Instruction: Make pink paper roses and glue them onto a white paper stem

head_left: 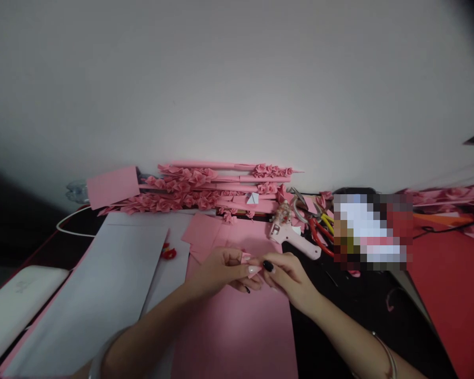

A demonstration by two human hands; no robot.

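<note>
My left hand (225, 268) is closed in a pinch on a small piece of folded pink paper (255, 271), near the middle of the view. Thumb and fingers of my right hand (288, 273) pinch the same piece from the other side. Most of the paper is hidden by my fingers, so its full shape cannot be made out. Both hands are above a large pink sheet (237, 337). Smaller pink sheets (207, 231) lie just beyond them.
Pink paper flowers on rolled stems (181, 197) lie along the wall. At the right are a glue gun (296, 242), red-handled pliers (318, 237), a blurred-out object (369, 231) and a red sheet (454, 289). White paper (90, 284) and a white device (19, 300) lie left.
</note>
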